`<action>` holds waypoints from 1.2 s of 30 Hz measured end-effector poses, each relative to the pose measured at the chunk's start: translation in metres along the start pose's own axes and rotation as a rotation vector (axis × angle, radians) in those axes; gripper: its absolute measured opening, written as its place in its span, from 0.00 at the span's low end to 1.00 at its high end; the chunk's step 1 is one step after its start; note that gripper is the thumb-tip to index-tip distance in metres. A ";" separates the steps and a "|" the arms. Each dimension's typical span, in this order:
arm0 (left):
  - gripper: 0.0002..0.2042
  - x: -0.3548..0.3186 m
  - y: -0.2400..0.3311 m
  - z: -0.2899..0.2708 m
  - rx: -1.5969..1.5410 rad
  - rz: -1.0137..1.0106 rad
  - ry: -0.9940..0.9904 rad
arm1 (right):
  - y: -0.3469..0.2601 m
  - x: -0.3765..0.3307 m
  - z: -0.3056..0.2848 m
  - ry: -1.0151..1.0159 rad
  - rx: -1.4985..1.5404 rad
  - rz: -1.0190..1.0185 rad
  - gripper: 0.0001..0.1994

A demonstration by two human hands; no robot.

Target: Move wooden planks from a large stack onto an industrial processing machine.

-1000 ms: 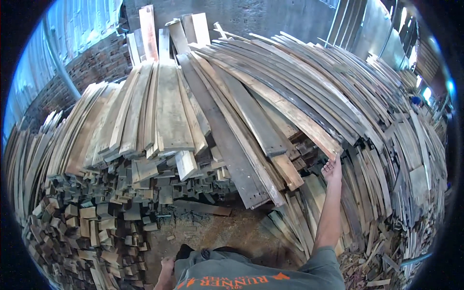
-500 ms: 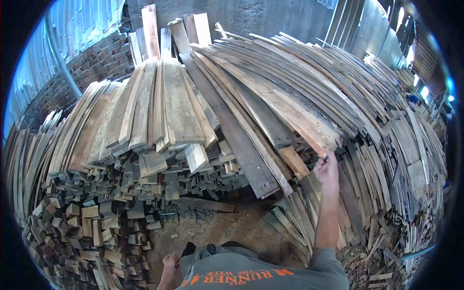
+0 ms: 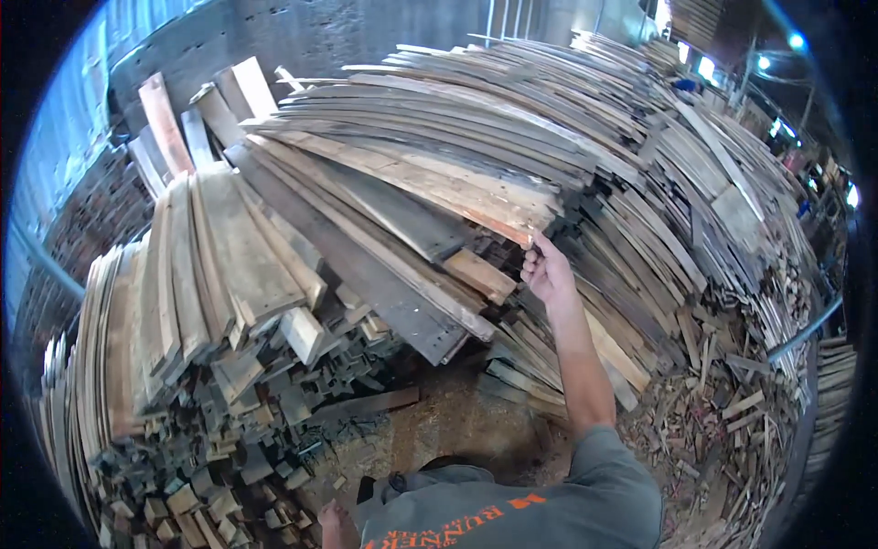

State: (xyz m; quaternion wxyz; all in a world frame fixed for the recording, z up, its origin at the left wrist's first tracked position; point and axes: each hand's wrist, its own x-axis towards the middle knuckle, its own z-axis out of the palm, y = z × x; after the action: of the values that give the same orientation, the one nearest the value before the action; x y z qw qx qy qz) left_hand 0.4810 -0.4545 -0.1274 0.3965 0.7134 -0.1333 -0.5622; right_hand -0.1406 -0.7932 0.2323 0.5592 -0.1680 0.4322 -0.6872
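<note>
My right hand (image 3: pixel 547 269) is closed at the near corner of a long pale wooden plank (image 3: pixel 430 181), thumb and curled fingers at its orange-tinted end. The plank lies slantwise on top of a big pile, its far end among other boards. Just below that hand, a short light-brown wood block (image 3: pixel 481 274) pokes out of the pile. A wide dark board (image 3: pixel 366 274) runs beside it on the left. Low in the picture, my left hand (image 3: pixel 337 522) hangs beside my body, away from the wood; its fingers are too small and partly hidden to read.
Stacked planks (image 3: pixel 256 247) fan out on the left, with cut block ends (image 3: pixel 183 503) below. Thin slats (image 3: pixel 512 101) rise in a heap behind. Scrap wood (image 3: pixel 713 457) litters the right side. Sawdust covers the floor (image 3: pixel 439 421) before me. A grey wall (image 3: pixel 302 37) stands behind.
My view has swung to the right, so the piles sit farther left and tilted. My right hand remains at the same plank's end; my left hand still hangs low.
</note>
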 end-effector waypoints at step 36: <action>0.17 -0.046 0.041 0.063 0.217 0.102 0.145 | -0.082 0.221 -0.078 0.061 -0.047 -0.090 0.07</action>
State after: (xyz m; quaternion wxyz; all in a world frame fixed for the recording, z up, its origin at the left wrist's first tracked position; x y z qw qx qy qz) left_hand 0.4188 -0.4777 -0.0694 0.3539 0.7831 -0.2003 -0.4705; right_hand -0.3176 -0.9634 0.1965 0.5103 -0.1794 0.4570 -0.7061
